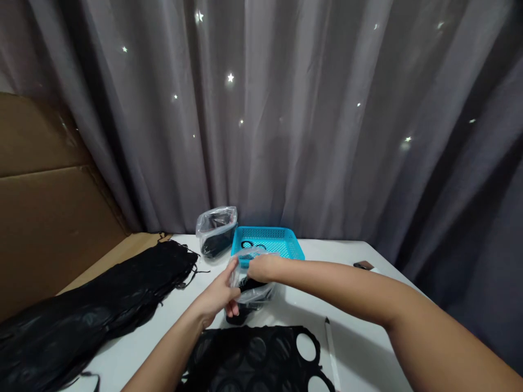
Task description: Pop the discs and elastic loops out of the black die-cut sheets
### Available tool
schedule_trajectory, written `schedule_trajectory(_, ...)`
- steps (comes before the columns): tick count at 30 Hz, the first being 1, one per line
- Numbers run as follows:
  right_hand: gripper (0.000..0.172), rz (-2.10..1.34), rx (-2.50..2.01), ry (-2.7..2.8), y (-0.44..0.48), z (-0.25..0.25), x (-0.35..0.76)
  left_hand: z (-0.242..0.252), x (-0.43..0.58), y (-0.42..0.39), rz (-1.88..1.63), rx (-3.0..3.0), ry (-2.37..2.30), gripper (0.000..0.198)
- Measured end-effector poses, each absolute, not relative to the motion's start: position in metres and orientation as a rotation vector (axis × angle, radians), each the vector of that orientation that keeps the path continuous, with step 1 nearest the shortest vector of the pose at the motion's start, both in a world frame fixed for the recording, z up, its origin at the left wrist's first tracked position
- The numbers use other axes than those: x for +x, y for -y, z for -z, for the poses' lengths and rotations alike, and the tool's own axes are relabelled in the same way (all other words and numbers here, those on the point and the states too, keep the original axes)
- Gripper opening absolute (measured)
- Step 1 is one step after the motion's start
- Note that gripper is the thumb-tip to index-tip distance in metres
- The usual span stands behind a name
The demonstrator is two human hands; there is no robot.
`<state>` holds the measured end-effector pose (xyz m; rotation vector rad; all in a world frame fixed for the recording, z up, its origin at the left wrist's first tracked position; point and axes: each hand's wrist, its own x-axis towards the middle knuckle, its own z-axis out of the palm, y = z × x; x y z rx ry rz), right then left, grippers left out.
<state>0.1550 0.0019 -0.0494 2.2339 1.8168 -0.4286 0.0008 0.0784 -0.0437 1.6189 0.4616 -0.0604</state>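
Clamps the clear plastic bag point(256, 295) with the left hand point(219, 295) at the bag's nine-o'clock edge. Has it at three o'clock from there, and at seven from the right hand point(261, 268), dipped into its mouth by black contents point(244, 284); cannot tell finger closure there. See the blue basket point(269, 233) beyond at twelve, the holed black sheet point(241, 354) at six.

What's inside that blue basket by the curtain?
In the blue basket, black rings show toward the left. Part of its front is covered by the clear bag and the right hand, so anything there can't be made out.
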Motion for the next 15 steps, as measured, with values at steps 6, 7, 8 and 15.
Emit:
schedule_trajectory(6, 0.037, 0.333, 2.089, -1.968, 0.027, 0.018, 0.157, 0.041, 0.003, -0.08, 0.046, 1.608, -0.441, 0.101)
schedule_trajectory(7, 0.036, 0.339, 2.083, -1.987, 0.03, 0.013, 0.159, 0.04, 0.003, -0.079, 0.047, 1.605, -0.434, 0.102)
schedule_trajectory(8, 0.036, 0.352, 2.084, -2.004, 0.032, 0.008, 0.162, 0.04, 0.004, -0.079, 0.05, 1.603, -0.429, 0.102)
schedule_trajectory(15, 0.058, 0.645, 2.11, -2.173, 0.018, -0.01, 0.18, 0.039, 0.005, -0.075, 0.05, 1.592, -0.415, 0.109)
